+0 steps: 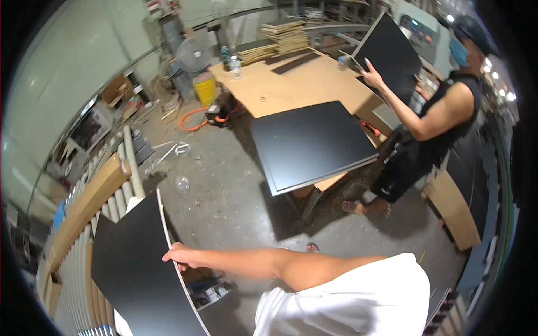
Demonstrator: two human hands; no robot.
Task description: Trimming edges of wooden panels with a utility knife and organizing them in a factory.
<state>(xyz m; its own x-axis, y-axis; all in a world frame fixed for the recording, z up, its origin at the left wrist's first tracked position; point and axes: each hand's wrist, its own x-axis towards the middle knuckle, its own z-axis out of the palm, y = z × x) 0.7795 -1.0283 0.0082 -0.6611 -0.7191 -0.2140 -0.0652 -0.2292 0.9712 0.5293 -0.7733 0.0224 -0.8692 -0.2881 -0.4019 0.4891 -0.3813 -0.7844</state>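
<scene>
My right arm, in a white sleeve, reaches across to the left. At the end of it my right hand (184,256) is closed on the pale edge of a large black panel (140,263), with fingers both over and under the edge. This panel runs out of view at the bottom. My left hand does not show. Ahead, a second black panel (311,143) lies flat on a work table (297,87). A co-worker (448,106) in dark clothes stands at the right and holds another black panel (386,53) upright with both hands.
Pale rolls or tubes (120,201) and a long cardboard piece (89,207) lie at the left. Stacked boards (286,36) and bottles stand on the table's far side. A yellow bucket (205,89), a fan (193,54) and an orange hose (190,120) are beside it.
</scene>
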